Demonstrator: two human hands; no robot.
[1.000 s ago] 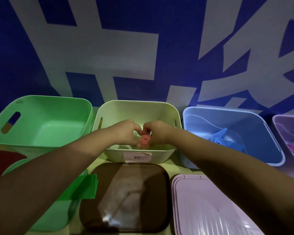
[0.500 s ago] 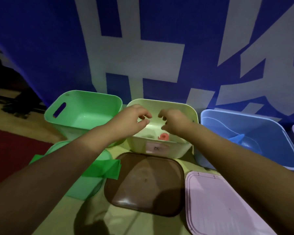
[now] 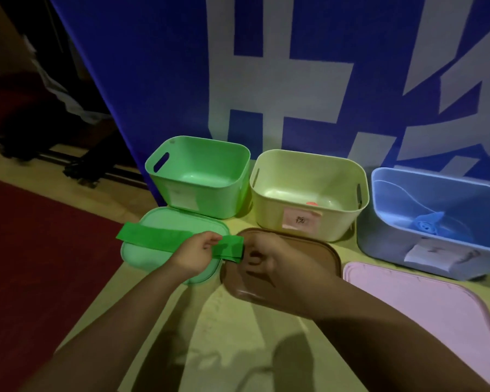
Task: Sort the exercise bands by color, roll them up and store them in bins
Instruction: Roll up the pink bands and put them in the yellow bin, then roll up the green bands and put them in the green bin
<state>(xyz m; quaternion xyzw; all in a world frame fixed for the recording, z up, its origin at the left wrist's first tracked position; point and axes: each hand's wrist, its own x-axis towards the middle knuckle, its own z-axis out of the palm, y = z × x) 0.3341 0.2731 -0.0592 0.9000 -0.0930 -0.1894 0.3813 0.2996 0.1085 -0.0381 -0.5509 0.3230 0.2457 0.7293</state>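
While the green band (image 3: pixel 164 238) is lying across the green lid (image 3: pixel 142 257), we are pinching it with our left hand (image 3: pixel 194 254) and gripping its end with our right hand (image 3: pixel 266 260).

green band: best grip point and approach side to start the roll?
Probably the right-hand end of the green band. It lies flat across the green lid, and that end overhangs toward the brown lid, so fingers can get under it. The left hand already pinches there; the right hand should come in from the right.
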